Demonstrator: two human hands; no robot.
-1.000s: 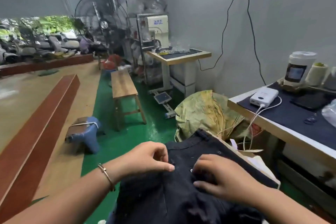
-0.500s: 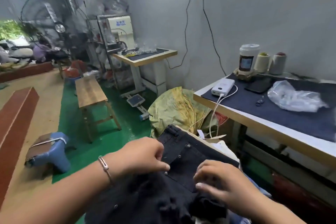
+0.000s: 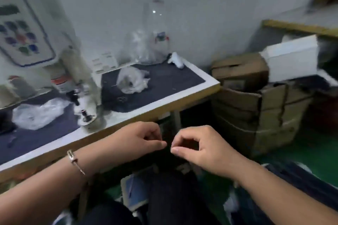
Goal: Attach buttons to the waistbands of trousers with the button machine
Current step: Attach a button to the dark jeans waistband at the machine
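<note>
I see the bench (image 3: 193,80) running across the left and middle of the head view, its top covered by a dark mat with a pale edge. The button machine (image 3: 80,86) stands on it at the left, a white column with a blurred control panel (image 3: 22,34) above and its small metal head just over the base near the front edge. Stacked cardboard boxes (image 3: 256,104) sit on the floor to the right of the bench, with a white box (image 3: 292,58) on top. The trousers (image 3: 175,188), dark cloth, hang below both hands in front of the bench and lie well short of the machine. Crumpled clear plastic bags (image 3: 133,80) lie on the mat, one right of the machine and one left of it. My left hand (image 3: 140,139) and right hand (image 3: 199,146) are held close together, fingertips nearly meeting, each with thumb and forefinger pinched on the top edge of the dark cloth; the frame is blurred, so I cannot tell whether that edge is the waistband. A thin bracelet (image 3: 75,161) circles the left wrist.
</note>
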